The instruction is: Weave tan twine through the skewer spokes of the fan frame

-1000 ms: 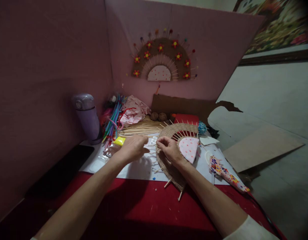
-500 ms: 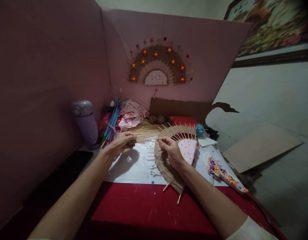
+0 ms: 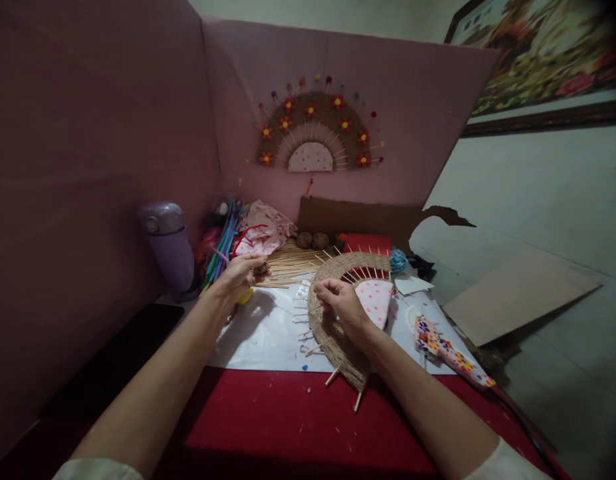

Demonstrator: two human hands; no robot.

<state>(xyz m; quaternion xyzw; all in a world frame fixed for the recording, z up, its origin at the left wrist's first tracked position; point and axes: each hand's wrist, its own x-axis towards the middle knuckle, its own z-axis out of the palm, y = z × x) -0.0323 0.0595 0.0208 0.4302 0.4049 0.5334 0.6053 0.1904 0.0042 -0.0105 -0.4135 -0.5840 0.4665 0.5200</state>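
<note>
My left hand [image 3: 243,275] is closed above the left part of the white sheet, its fingers around a small brown lump [image 3: 261,268] that is mostly hidden. Just beneath it shows a bit of something yellow [image 3: 246,296]. My right hand [image 3: 341,300] pinches with thumb and forefinger over the half-ring wrapped in brown twine [image 3: 333,343]; what the fingertips hold is too small to make out. Short wooden sticks stand out from the half-ring's outer and inner edges. Inside its curve lies a pink dotted half-circle [image 3: 374,299], partly behind my right hand.
Loose thin sticks [image 3: 288,261] lie behind my hands, near twine balls [image 3: 321,241] and pink dotted cloth [image 3: 268,230]. A purple bottle [image 3: 169,257] stands left. A flower-patterned glue gun [image 3: 453,353] lies right, its cord trailing off. A finished decorated half-ring [image 3: 308,100] hangs on the pink panel.
My left hand has moved slightly left and up, away from my right hand, uncovering the yellow thing below it. The right hand stays over the half-ring, slightly lower.
</note>
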